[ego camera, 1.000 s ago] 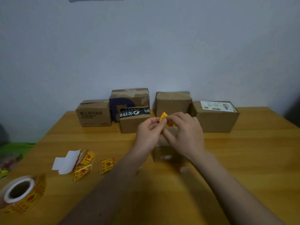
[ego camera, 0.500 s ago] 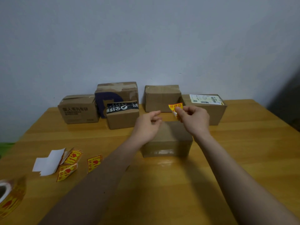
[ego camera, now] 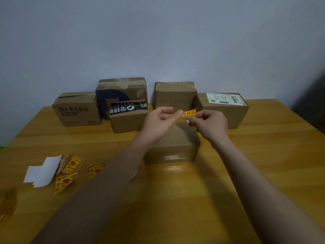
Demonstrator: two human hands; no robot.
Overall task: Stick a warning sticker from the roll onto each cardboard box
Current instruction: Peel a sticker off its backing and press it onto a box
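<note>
Above the nearest box (ego camera: 173, 147), both hands (right hand (ego camera: 210, 125), left hand (ego camera: 161, 123)) pinch one sticker (ego camera: 189, 113).

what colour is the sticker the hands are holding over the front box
Yellow with red print, best seen in the head view: the sticker.

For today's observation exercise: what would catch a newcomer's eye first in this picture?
The yellow and red sticker, pinched between the left hand and right hand above the near box. Next, the five boxes in a row along the wall, one with a black label. Loose stickers lie at the table's left.
</note>
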